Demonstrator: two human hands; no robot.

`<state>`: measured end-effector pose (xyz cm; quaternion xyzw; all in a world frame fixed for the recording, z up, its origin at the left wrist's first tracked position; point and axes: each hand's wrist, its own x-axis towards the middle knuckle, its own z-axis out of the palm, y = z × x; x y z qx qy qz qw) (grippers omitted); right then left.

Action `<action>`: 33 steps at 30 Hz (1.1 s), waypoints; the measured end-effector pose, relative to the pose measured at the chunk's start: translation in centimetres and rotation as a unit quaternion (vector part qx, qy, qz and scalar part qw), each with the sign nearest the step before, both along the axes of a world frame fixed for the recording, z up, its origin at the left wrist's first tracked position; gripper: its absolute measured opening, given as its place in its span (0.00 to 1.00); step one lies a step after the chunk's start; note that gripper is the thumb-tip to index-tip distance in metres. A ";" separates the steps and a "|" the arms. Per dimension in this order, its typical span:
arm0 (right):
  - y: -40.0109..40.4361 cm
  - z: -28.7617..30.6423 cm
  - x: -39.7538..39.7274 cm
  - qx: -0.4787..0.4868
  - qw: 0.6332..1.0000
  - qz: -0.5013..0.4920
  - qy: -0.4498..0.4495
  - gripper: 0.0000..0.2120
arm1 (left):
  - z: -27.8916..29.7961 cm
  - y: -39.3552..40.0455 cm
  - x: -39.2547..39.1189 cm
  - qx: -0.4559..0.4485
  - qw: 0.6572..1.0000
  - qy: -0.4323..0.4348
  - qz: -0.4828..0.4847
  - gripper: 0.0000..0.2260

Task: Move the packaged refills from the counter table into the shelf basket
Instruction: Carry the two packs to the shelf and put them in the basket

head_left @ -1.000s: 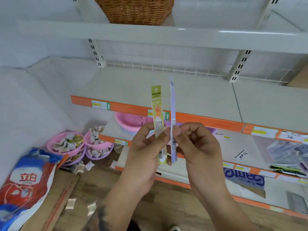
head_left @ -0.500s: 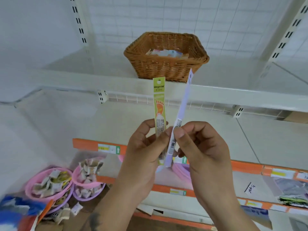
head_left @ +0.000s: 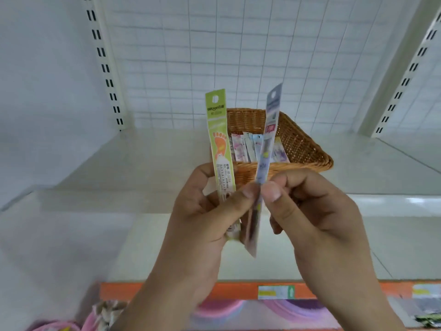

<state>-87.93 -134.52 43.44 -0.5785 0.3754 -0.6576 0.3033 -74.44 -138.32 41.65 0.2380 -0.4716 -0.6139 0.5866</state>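
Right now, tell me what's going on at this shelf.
A person holds two packaged refills upright in front of a wicker basket on the white shelf. The left hand grips the green refill pack, and its thumb meets the right hand in pinching the grey-purple refill pack. Neither pack is in the basket yet. Several similar packs already lie inside it. Pink bowls show on the level below.
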 end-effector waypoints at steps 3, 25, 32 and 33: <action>-1.2 2.0 -0.8 -0.012 0.997 -0.020 0.076 0.04 | 1.8 -1.5 0.3 -0.031 1.000 -0.001 0.004 0.14; -15.7 6.3 -3.1 0.206 0.780 -0.106 0.581 0.04 | 4.0 -4.4 0.9 0.024 0.993 -0.081 0.085 0.07; -13.0 7.4 -3.7 0.092 0.867 -0.128 0.473 0.04 | 3.9 -3.8 0.3 -0.009 0.986 -0.116 0.123 0.11; -12.1 7.7 -3.8 0.061 0.892 -0.123 0.430 0.05 | 3.9 -3.7 0.1 -0.007 0.986 -0.113 0.123 0.14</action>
